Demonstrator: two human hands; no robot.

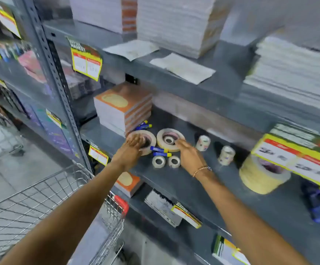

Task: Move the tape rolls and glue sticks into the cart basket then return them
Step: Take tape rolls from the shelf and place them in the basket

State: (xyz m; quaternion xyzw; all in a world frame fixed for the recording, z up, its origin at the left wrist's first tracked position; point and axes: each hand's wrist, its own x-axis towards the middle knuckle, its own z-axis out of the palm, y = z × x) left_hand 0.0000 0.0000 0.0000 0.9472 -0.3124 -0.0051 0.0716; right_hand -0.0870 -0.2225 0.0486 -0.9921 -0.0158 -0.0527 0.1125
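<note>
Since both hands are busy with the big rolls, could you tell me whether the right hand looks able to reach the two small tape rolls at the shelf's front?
Probably yes. The right hand rests by a wide tape roll, and the small tape rolls lie just beside its wrist on the open shelf with nothing over them.

Both arms outstretched; left hand (134,148), right hand (188,153) open

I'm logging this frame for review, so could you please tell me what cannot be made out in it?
All in the head view:
- Whether the left hand actually has a grip on the wide tape roll: its fingers cover the roll.
- Whether the right hand is touching the second wide roll: motion blur.
- Price label text: blurred.
- The cart basket floor: cut off by the frame edge.
</note>
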